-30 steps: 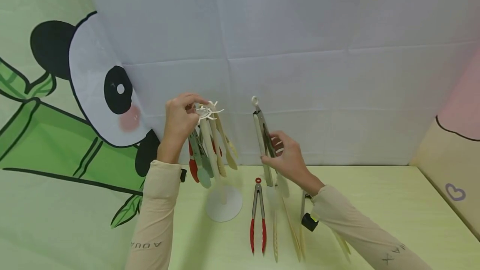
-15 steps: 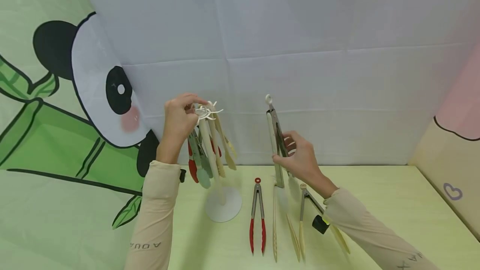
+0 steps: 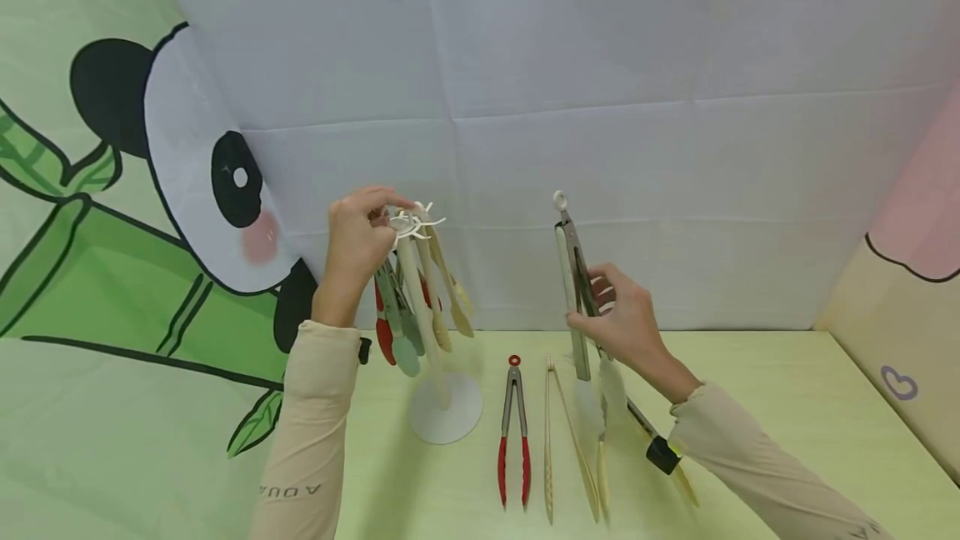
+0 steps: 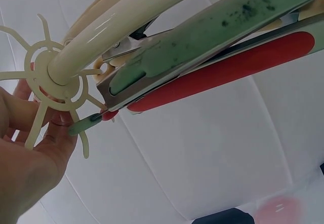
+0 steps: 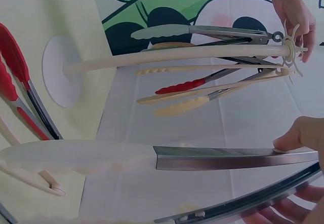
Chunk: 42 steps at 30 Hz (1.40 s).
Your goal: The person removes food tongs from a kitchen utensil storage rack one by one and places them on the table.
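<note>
My left hand (image 3: pixel 356 244) holds the hooked top of a cream utensil stand (image 3: pixel 447 413); in the left wrist view its fingers curl behind the hook ring (image 4: pixel 38 49). Several tongs hang from it, among them green tongs (image 4: pixel 202 31) and red tongs (image 5: pixel 182 86). To the right, my right hand (image 3: pixel 626 315) grips steel tongs (image 3: pixel 566 261) with pale, translucent tips. They stand upright above the table, ring end up, tips down. Seen from the right wrist, the thumb presses one arm of the tongs (image 5: pixel 217 158) while the fingers lie along the other, the two arms spread.
On the pale table (image 3: pixel 772 407) lie red-tipped tongs (image 3: pixel 503 465) and slim beige tongs (image 3: pixel 548 457). Beige-tipped metal tongs (image 3: pixel 603 473) lie partly hidden under the right arm. A white cloth backdrop (image 3: pixel 600 148) rises behind, with a panda print (image 3: pixel 202 190) at left.
My right hand has moved rightward with the steel tongs, away from the stand and over the tongs on the table. The left hand stays at the top of the stand.
</note>
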Tool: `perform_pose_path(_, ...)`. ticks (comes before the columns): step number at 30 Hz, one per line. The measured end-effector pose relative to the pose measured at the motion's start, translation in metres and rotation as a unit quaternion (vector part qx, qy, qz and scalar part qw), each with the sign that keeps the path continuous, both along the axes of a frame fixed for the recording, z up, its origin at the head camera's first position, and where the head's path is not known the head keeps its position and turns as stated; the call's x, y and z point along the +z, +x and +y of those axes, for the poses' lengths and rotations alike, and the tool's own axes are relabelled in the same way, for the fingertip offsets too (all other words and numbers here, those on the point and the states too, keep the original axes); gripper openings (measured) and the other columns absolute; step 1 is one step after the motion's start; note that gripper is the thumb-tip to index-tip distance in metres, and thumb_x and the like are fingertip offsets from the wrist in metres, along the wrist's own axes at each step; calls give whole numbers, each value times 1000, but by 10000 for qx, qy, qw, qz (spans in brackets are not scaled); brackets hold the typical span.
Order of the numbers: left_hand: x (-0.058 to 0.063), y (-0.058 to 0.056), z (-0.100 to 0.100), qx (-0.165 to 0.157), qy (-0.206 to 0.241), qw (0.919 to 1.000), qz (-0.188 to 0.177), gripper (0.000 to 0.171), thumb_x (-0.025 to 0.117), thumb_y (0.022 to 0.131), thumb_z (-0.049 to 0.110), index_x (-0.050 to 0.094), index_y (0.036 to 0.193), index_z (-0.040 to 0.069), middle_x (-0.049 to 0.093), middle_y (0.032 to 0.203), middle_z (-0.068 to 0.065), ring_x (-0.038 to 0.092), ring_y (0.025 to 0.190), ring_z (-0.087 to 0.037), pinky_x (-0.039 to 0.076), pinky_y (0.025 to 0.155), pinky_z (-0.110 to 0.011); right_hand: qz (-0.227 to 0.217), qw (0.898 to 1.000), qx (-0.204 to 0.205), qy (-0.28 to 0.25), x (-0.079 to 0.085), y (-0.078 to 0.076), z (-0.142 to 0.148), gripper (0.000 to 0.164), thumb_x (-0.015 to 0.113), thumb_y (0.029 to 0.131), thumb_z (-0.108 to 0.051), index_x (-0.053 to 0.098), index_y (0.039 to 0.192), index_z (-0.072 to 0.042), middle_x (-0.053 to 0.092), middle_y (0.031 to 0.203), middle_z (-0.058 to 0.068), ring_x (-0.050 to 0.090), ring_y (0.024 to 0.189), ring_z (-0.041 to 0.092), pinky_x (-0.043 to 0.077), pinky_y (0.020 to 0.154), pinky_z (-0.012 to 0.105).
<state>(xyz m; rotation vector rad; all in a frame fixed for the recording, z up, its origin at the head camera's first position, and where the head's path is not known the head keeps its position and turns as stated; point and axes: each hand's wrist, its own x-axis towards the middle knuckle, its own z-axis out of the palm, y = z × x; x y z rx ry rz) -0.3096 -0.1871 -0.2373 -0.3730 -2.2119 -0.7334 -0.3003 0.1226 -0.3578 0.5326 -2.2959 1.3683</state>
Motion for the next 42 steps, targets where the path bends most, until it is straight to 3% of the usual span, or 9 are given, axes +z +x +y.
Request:
perform_pose_path(9,1,1,2,-1,-12,9999,-111,53,34,61,-21,72,85,8,63,100,-8,27,57,-18,24,47,-29,-78,9995,-192,230,-5,2,17,43,73,64,-15,54,103,-12,56,81,5,55,67,18,47,55,30)
perform_pose_path(24,2,-6,4,112,-180,9998,42,55,34,58,-21,73,83,9,62,80,-6,20,52,-18,19,46,-29,-47,9977,-361,569,-11,-5,42,42,74,63,-16,55,100,-12,56,80,4,55,68,18,45,54,31)
perform_pose_path(37,3,-7,5,190,-205,9996,-52,53,35,61,-22,73,83,9,64,91,-7,26,56,-18,25,49,-31,-144,9958,-456,777,-14,-8,63,41,74,65,-18,55,101,-11,56,80,5,54,68,19,44,52,30)
perform_pose_path(42,2,-10,6,212,-184,9996,-96,54,34,61,-22,72,84,9,62,82,-7,27,58,-19,23,48,-30,-175,9946,-506,884,-15,-9,70,41,73,65,-18,54,101,-12,56,80,5,54,69,20,44,53,31)
